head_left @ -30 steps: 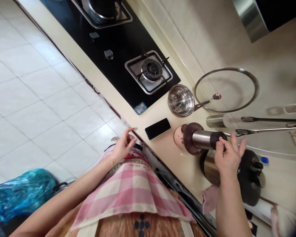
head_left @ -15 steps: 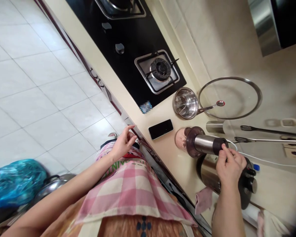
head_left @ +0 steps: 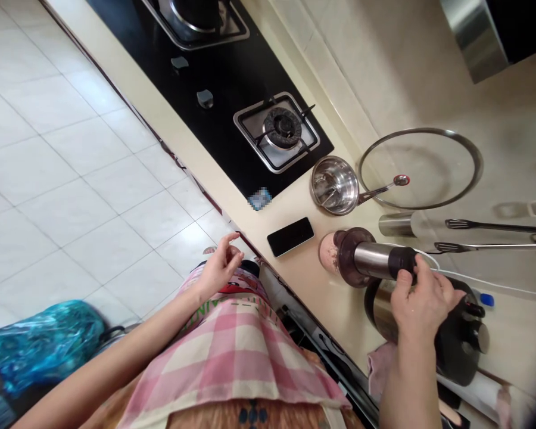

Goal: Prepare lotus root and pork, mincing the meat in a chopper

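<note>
My right hand (head_left: 417, 295) grips the black top end of a stainless blender (head_left: 368, 260) that stands on the cream counter (head_left: 304, 280), its cup holding a pinkish-brown mix. Just behind the hand sits a steel kettle with a black lid (head_left: 446, 322). My left hand (head_left: 221, 265) hangs off the counter's front edge with loosely curled fingers, holding nothing, above my pink checked apron (head_left: 232, 345). A black phone (head_left: 290, 236) lies on the counter between the two hands.
A small steel pot (head_left: 335, 185) and a glass lid (head_left: 420, 170) stand beyond the blender. A black gas hob (head_left: 232, 89) runs along the counter. Utensils (head_left: 495, 235) hang at the right. A pink cloth (head_left: 379, 366) lies near the kettle. A blue bag (head_left: 36, 345) sits on the tiled floor.
My right hand has closed further around the blender's top end. The left hand stays in place, fingers slightly more curled. The view shifted a little.
</note>
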Available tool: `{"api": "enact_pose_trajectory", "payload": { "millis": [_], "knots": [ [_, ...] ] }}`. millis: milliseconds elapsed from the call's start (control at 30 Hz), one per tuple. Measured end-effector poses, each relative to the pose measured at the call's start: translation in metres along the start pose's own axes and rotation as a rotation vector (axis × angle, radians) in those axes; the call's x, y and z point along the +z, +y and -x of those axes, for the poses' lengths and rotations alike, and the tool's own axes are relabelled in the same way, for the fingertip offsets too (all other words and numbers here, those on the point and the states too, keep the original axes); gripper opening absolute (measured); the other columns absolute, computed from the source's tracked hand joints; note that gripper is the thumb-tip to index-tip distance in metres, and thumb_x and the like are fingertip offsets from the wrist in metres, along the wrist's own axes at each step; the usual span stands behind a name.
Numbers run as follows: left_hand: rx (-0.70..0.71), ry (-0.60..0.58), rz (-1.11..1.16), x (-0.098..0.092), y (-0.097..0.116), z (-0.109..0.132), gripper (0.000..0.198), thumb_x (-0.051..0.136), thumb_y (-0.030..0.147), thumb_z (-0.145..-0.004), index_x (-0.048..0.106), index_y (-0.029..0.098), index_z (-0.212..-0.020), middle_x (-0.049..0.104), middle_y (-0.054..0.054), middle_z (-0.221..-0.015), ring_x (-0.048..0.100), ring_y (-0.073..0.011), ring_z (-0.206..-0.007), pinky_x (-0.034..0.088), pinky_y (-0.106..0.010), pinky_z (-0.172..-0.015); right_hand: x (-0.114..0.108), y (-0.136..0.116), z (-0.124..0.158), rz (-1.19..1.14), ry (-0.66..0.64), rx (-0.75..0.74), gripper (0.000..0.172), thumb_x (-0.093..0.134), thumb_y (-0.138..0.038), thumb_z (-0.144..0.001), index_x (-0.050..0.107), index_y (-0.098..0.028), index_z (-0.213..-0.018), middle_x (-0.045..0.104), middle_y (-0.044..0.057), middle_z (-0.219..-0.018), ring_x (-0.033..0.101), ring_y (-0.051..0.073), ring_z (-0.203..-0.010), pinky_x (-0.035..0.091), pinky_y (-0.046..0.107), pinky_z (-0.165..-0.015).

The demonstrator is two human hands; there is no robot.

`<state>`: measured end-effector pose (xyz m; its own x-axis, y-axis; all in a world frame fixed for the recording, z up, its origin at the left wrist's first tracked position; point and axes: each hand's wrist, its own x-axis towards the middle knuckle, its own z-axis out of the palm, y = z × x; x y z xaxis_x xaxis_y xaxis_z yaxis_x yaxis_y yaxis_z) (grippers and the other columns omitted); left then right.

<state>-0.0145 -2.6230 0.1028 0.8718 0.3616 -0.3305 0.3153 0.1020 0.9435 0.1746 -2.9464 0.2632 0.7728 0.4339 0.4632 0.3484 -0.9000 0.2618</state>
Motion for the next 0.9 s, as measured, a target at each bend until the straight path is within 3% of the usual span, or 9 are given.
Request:
{"api": "enact_pose_trajectory", "payload": {
  "millis": [233, 433, 667, 900],
  "knots": [
    [0.024, -0.05, 0.012, 0.012, 0.0, -0.005, 0.044, 0.048, 0.031, -0.086, 0.033, 0.022, -0.127, 0.048, 0.005, -0.069, 0.048, -0.0115, -0.059, 0.04, -0.025, -0.059, -0.003, -0.007, 0.002, -0.079, -0.026, 0.07, 0.062, 0.034, -0.049, -0.091, 0.041, -0.005, -0.135, 0.067, 0.018, -0.096, 0.058, 0.034, -0.099, 0.024, 0.063, -0.1],
    [0.039, -0.036, -0.011, 0.017, 0.004, -0.008, 0.044, 0.047, 0.032, -0.086, 0.034, 0.021, -0.126, 0.05, 0.005, -0.07, 0.05, -0.0119, -0.06, 0.041, -0.026, -0.058, -0.004, -0.002, -0.001, -0.099, 0.018, 0.072, 0.061, 0.037, -0.049, -0.09, 0.046, -0.004, -0.131, 0.069, 0.017, -0.091, 0.06, 0.034, -0.097, 0.03, 0.058, -0.099],
    [0.023, 0.006, -0.023, 0.012, 0.005, -0.003, 0.044, 0.047, 0.033, -0.086, 0.034, 0.021, -0.125, 0.049, 0.005, -0.069, 0.052, -0.0126, -0.061, 0.042, -0.027, -0.059, -0.002, 0.0, -0.003, -0.117, 0.023, 0.07, 0.058, 0.037, -0.048, -0.09, 0.051, -0.004, -0.126, 0.069, 0.017, -0.089, 0.062, 0.033, -0.094, 0.029, 0.057, -0.101],
    [0.025, 0.009, 0.001, 0.009, 0.002, 0.001, 0.045, 0.048, 0.034, -0.085, 0.034, 0.022, -0.126, 0.05, 0.005, -0.07, 0.053, -0.0125, -0.061, 0.043, -0.028, -0.061, 0.0, 0.002, -0.001, -0.121, 0.02, 0.08, 0.054, 0.039, -0.046, -0.089, 0.051, -0.007, -0.125, 0.068, 0.017, -0.091, 0.06, 0.033, -0.094, 0.037, 0.054, -0.091]
  ]
}}
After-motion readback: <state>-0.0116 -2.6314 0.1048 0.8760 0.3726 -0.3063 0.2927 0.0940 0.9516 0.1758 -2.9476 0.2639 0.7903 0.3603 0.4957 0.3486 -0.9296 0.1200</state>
